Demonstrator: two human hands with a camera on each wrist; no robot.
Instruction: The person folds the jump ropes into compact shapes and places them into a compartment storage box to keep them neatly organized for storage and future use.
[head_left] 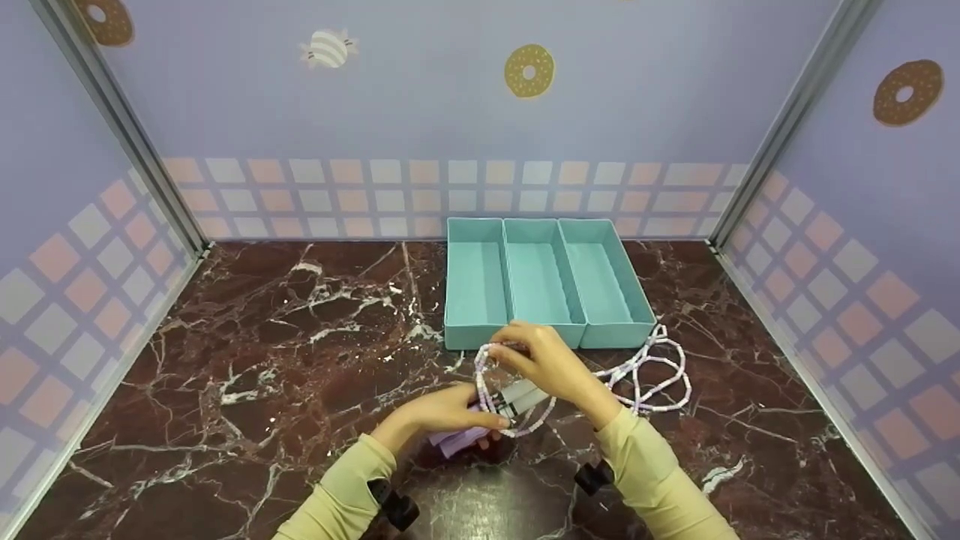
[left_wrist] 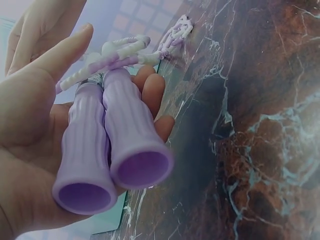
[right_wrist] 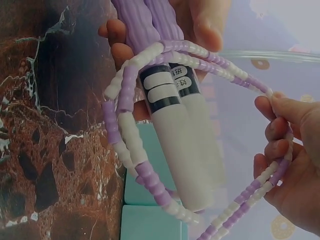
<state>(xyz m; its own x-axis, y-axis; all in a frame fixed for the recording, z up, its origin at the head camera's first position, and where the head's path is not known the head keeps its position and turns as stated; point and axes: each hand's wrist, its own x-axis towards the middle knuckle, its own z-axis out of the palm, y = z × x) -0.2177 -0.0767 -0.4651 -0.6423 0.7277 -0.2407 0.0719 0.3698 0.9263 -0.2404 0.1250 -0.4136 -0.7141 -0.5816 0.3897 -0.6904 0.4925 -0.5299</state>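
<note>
Two jump rope handles [right_wrist: 175, 145], lilac at the grip and white at the other end, lie side by side in my left hand [head_left: 439, 411]. Its fingers curl around the lilac grips [left_wrist: 132, 130], whose hollow ends face the left wrist camera. Black label bands with white ovals circle the handles. My right hand [head_left: 553, 367], above and to the right, pinches the beaded cord [right_wrist: 127, 90] between thumb and fingers. This purple and white cord loops around the handles near the labels. More of it trails over the table to the right.
Just beyond the hands stands a teal box [head_left: 480, 337] with three long compartments. Loose cord loops [head_left: 686, 390] lie by its front right corner. The dark red marbled table [head_left: 225, 420] is enclosed by patterned walls [head_left: 420, 112] at the back and sides.
</note>
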